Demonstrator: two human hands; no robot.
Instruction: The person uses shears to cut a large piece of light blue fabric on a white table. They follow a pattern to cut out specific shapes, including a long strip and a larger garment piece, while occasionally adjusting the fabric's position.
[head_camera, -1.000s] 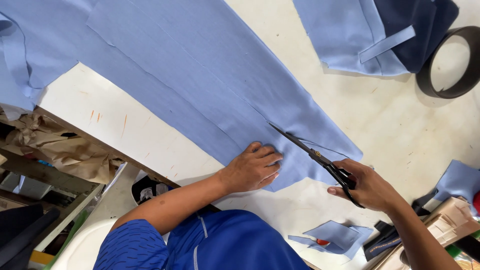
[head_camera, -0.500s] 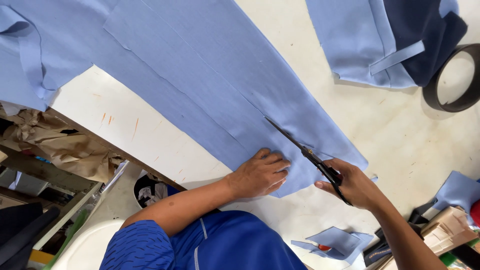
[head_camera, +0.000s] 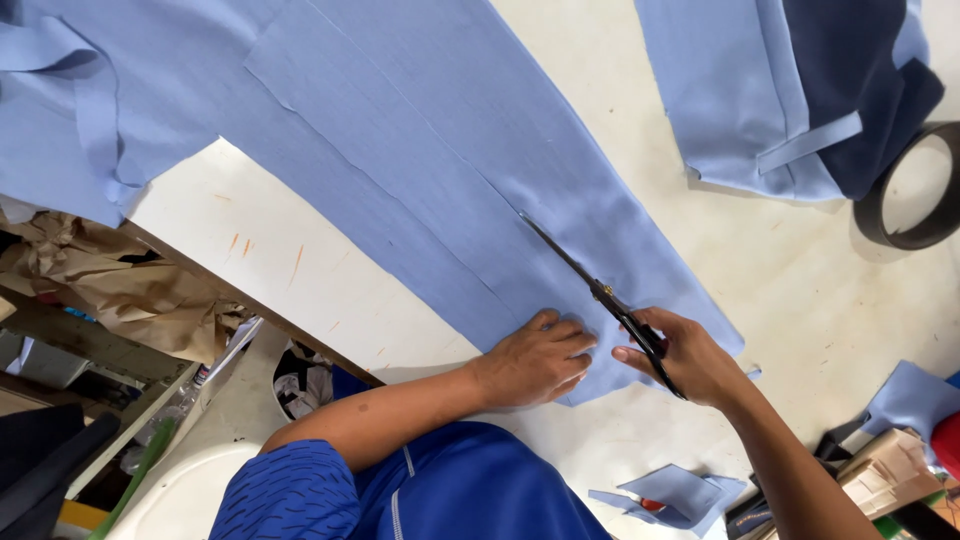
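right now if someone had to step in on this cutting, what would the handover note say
Left hand: flat on the near end of the long light blue fabric panel, pinning it to the cream work table.
Right hand: gripping the black-handled scissors, blades pointing away along the panel.
Done: a cut line runs through the cloth at the near end, up to about the blade tips.
Left: the panel beyond the tips looks uncut along that line.
Nearby: folded light blue and navy fabric pieces at the far right, a black ring-shaped band beside them, small blue offcuts at the near edge.
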